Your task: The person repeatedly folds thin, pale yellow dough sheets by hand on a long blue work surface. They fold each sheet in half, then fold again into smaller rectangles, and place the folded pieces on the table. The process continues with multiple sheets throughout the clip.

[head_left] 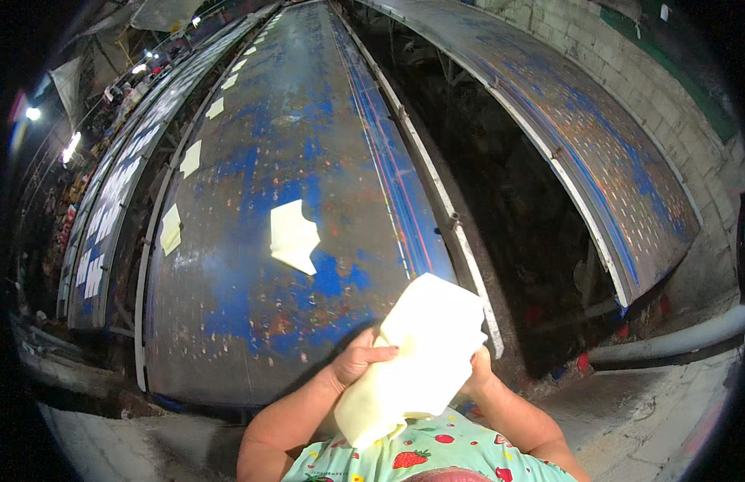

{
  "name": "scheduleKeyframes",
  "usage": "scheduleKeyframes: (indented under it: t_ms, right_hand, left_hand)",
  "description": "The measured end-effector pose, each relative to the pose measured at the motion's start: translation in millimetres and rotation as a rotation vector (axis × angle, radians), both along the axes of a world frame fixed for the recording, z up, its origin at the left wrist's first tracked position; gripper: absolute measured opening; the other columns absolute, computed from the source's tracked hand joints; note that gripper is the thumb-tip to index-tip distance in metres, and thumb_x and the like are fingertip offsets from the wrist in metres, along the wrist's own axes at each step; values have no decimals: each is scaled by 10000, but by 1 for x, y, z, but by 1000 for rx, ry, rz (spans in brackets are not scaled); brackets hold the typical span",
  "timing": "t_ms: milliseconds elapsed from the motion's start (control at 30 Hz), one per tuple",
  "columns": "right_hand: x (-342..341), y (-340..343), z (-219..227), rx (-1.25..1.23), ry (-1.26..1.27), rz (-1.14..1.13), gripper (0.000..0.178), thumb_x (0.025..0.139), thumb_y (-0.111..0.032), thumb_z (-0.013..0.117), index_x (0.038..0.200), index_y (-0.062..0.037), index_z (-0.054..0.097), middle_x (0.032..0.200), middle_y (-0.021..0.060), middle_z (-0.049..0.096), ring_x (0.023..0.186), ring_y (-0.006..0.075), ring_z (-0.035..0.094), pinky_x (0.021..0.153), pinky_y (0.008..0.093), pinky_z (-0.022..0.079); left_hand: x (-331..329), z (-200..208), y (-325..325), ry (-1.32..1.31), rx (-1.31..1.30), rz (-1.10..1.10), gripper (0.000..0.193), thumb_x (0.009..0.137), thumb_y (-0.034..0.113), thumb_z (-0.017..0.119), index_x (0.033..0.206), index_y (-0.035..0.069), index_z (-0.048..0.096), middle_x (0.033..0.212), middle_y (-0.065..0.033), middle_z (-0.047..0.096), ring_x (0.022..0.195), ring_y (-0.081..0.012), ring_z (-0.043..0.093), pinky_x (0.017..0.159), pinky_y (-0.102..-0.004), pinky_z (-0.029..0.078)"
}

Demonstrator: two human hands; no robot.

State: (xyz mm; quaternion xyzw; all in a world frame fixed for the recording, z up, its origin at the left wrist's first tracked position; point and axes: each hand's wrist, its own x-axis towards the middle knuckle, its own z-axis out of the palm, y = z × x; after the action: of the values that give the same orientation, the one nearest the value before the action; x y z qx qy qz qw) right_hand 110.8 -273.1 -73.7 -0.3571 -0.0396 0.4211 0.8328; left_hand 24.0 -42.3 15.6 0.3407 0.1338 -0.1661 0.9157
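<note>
Fabric bundle (425,353), pale yellow, is grasped between left hand (360,359) and right hand (478,371); ahead, a cut panel (295,234) lies on the long blue-stained table (216,301)

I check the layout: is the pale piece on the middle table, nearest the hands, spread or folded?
Spread: the pale piece lies flat on the table, its notched outline showing.

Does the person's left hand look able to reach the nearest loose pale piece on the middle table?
Probably, once freed: the left hand grips the pale yellow bundle, but only bare table shows between it and the loose piece.
</note>
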Motion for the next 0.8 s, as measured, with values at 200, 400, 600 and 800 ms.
scheduleKeyframes:
  t_ms: [200, 400, 600, 800]
  right_hand:
    - [51, -15, 24, 277, 249, -109, 710, 1045, -507, 433, 1503, 35, 442, 1465, 209, 571, 1302, 335, 603, 1114, 487, 478]
    - [92, -28, 41, -150, -244, -176, 734, 890, -345, 797, 1433, 34, 483, 1355, 142, 631, 1205, 253, 646, 1029, 404, 531]
    - [153, -56, 56, -261, -239, -250, 581, 865, -146, 829, 1350, 12, 550, 1219, 103, 686, 1084, 185, 675, 957, 358, 552]
    - [257, -143, 53, -79, -268, -247, 534, 909, -140, 771, 1363, 15, 537, 1227, 113, 687, 1066, 201, 695, 936, 354, 563]
  left_hand:
    - [40, 10, -26, -117, 515, 46, 588, 882, 27, 744, 1421, -18, 515, 1288, -117, 652, 1190, -188, 624, 1038, -366, 498]
    - [84, -14, -45, -182, 920, 30, 556, 873, 5, 745, 1388, -40, 542, 1260, -121, 679, 1172, -171, 635, 1020, -348, 508]
    - [124, -14, -100, -189, 772, 154, 710, 852, 154, 790, 1461, -57, 492, 1331, -157, 653, 1222, -215, 633, 1073, -360, 487]
    - [160, -82, -161, -176, -61, -35, 813, 859, 432, 793, 1464, -38, 519, 1381, -196, 634, 1282, -256, 615, 1112, -381, 467]
